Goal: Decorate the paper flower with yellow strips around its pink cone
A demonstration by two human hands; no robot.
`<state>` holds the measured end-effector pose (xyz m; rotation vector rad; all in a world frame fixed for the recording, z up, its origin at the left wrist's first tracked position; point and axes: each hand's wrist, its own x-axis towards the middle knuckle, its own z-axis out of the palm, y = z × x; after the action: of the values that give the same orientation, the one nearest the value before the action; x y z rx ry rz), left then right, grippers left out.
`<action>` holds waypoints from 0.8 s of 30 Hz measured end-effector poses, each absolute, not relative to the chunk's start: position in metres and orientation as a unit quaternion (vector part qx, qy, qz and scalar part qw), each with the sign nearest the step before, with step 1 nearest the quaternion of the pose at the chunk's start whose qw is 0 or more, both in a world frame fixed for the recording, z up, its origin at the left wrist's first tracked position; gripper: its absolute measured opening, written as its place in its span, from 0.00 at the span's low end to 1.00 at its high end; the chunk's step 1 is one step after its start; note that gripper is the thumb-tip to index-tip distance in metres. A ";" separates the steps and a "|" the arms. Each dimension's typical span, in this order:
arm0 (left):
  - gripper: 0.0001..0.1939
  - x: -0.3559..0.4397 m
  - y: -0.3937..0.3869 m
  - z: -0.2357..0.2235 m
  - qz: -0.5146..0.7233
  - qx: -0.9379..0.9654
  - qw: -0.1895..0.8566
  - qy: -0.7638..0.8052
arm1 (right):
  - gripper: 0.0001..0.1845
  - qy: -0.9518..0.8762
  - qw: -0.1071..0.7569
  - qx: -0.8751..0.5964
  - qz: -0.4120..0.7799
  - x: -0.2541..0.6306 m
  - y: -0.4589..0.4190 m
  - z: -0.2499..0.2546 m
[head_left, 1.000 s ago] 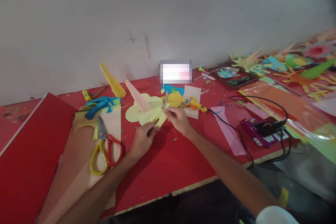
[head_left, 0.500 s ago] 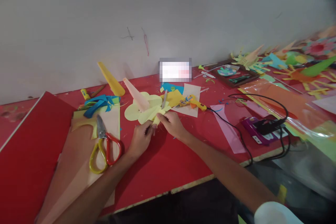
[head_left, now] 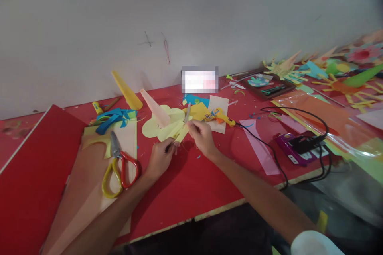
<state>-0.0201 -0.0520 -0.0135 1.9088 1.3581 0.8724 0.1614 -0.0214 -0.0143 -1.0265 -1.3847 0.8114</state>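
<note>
Pale yellow paper strips (head_left: 183, 130) lie between my two hands, above the red tabletop. My left hand (head_left: 161, 155) is closed on their near end. At their far end, the fingers of my right hand (head_left: 203, 137) are pinched on the strip's edge. Just behind stands a pale yellow paper flower (head_left: 151, 127) with scalloped petals, and a pink paper cone (head_left: 155, 109) rises from it. A grey pen-like stick (head_left: 188, 112) lies by the right fingertips. Beyond the right hand rests a yellow glue gun (head_left: 226, 118) with a black cord.
Scissors (head_left: 116, 147) with red and yellow handles lie on tan paper sheets (head_left: 89, 191) at left. A yellow cone (head_left: 127, 89) leans near the wall. Right are a purple power strip (head_left: 296, 149), a pink paper strip (head_left: 263, 147), a dark tray (head_left: 266, 93) and paper flowers (head_left: 365, 53).
My right hand has shifted slightly right and up along the paper strips, showing more of them between the hands. My left hand keeps its place.
</note>
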 end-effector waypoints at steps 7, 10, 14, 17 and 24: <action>0.22 -0.023 -0.052 -0.014 0.380 0.695 0.305 0.529 | 0.33 -0.553 0.564 -0.417 0.449 0.164 -0.017 -0.018; 0.21 -0.023 -0.052 -0.014 0.377 0.698 0.313 0.522 | 0.33 -0.616 0.504 -0.412 0.444 0.157 -0.022 -0.020; 0.21 -0.022 -0.053 -0.013 0.350 0.714 0.328 0.511 | 0.33 -0.645 0.492 -0.437 0.389 0.153 -0.025 -0.019; 0.21 -0.021 -0.052 -0.012 0.340 0.715 0.331 0.514 | 0.32 -0.647 0.499 -0.439 0.373 0.155 -0.025 -0.017; 0.22 -0.021 -0.052 -0.009 0.351 0.700 0.337 0.523 | 0.26 -0.625 0.530 -0.439 0.368 0.159 -0.026 -0.011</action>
<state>-0.0207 -0.0518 -0.0093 1.8242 1.3638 0.9156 0.1588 -0.0255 -0.0112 -1.0491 -1.4933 0.8776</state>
